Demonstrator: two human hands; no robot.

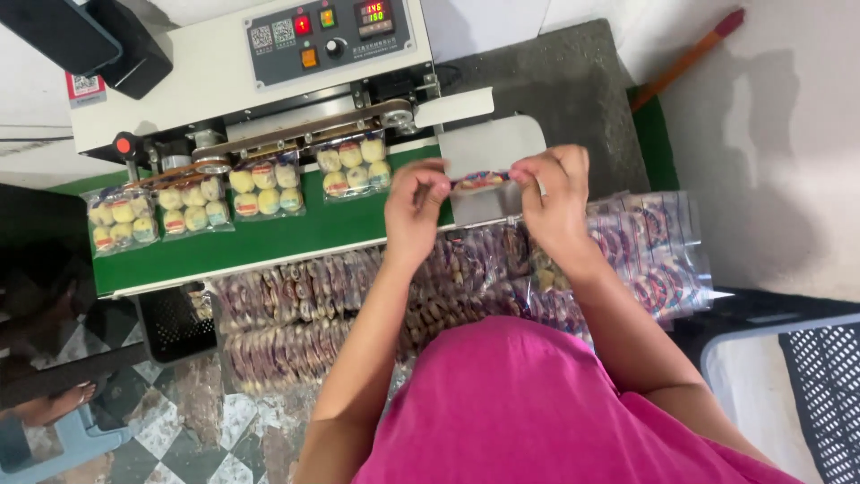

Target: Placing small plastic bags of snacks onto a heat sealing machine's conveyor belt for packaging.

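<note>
Nearest: pink shirt [546,403], then a heap of filled clear packets [358,314] stacked below the machine, within easy reach. Above it, left hand [414,211] and right hand [555,202] are both pinched closed on one small packet [482,181], stretching its top edge flat, likely so it meets the grey infeed guide [488,148] square. Packet sits at the machine's right end, just off the green belt [269,237]. On the belt, four packets of round sweets [266,188] ride in a row, tops under the sealing band. Control panel [327,36] farthest.

Green conveyor belt [269,240] — pink shirt [546,412] — checkered floor [193,430]
</note>
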